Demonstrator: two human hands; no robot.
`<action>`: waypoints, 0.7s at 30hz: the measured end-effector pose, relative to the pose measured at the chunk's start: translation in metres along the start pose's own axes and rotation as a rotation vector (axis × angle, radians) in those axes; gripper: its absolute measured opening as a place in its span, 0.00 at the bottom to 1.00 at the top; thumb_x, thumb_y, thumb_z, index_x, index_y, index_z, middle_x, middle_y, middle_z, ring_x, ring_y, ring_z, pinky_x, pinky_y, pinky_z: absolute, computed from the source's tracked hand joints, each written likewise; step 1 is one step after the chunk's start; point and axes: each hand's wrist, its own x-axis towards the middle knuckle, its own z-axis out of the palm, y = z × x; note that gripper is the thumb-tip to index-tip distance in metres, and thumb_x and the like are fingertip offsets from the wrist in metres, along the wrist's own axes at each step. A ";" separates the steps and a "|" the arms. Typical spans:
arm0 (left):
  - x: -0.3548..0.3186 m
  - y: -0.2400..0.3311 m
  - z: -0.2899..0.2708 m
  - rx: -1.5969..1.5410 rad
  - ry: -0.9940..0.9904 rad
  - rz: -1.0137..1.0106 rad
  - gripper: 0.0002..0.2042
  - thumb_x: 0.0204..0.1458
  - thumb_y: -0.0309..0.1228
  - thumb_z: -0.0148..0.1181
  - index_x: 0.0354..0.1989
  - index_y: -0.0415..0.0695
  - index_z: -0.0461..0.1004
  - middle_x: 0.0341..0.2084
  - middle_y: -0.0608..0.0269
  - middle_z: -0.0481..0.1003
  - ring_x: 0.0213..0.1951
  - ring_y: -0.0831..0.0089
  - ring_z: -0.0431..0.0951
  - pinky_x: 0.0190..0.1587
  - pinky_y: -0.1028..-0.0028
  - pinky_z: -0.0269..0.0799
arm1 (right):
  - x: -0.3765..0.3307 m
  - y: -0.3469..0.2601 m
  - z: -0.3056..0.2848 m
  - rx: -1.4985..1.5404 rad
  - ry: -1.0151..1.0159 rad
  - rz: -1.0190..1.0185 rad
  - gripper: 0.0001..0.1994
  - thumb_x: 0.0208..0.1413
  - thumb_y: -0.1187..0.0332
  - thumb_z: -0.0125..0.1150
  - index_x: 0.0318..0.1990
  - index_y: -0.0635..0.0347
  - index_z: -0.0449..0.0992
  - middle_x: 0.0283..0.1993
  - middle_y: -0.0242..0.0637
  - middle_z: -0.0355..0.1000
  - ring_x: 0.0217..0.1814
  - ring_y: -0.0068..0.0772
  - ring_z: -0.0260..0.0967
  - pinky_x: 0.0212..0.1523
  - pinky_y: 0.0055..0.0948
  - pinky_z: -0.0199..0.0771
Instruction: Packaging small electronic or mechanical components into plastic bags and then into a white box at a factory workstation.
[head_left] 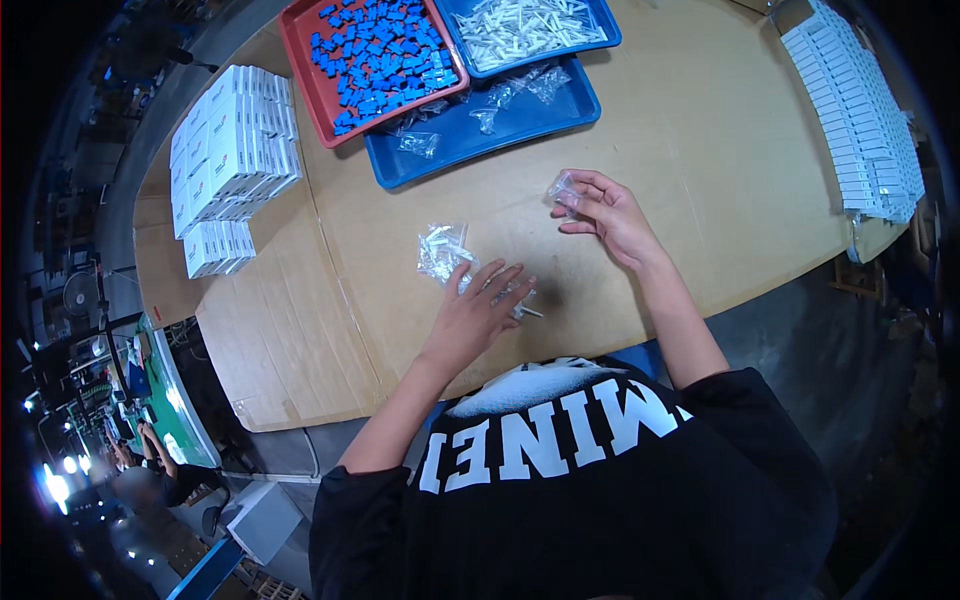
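Note:
My right hand (622, 222) is raised over the brown table (640, 130), with a small clear plastic bag (562, 190) pinched between thumb and fingers. What the bag contains is too small to make out. To its left, my left hand (472, 318) lies low over the table with its fingers spread. Under and beside those fingertips are small white and clear pieces, among them a thin white stick (531, 312). Just beyond the left fingers lies a pile of clear bags with white pieces (440, 250); part of it touches or sits close to the index finger.
At the back, a red tray (335, 130) of blue plastic parts and a blue tray (600, 45) of white sticks rest on a larger blue tray (480, 150) with clear bags. White boxes (225, 150) are stacked at left, more white boxes (850, 110) at right.

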 end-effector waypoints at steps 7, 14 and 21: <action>0.008 -0.019 0.011 -0.153 -0.003 0.039 0.26 0.49 0.40 0.73 0.58 0.52 0.79 0.55 0.68 0.76 0.65 0.69 0.71 0.72 0.48 0.50 | -0.005 0.003 -0.006 0.006 0.018 0.017 0.17 0.65 0.72 0.64 0.59 0.65 0.72 0.51 0.41 0.79 0.45 0.33 0.82 0.43 0.30 0.86; 0.023 -0.005 0.010 -0.956 0.296 -0.333 0.17 0.58 0.27 0.69 0.56 0.43 0.78 0.46 0.57 0.80 0.49 0.66 0.81 0.55 0.70 0.75 | 0.009 -0.024 -0.013 0.065 0.007 -0.070 0.13 0.65 0.71 0.64 0.54 0.64 0.75 0.47 0.39 0.79 0.38 0.30 0.80 0.38 0.29 0.86; 0.185 -0.051 -0.121 -0.858 0.359 -0.288 0.23 0.70 0.48 0.52 0.46 0.37 0.80 0.31 0.62 0.81 0.29 0.79 0.76 0.34 0.73 0.73 | 0.108 -0.178 0.004 -0.398 0.022 -0.373 0.16 0.68 0.71 0.55 0.60 0.64 0.77 0.48 0.33 0.76 0.50 0.22 0.73 0.49 0.23 0.77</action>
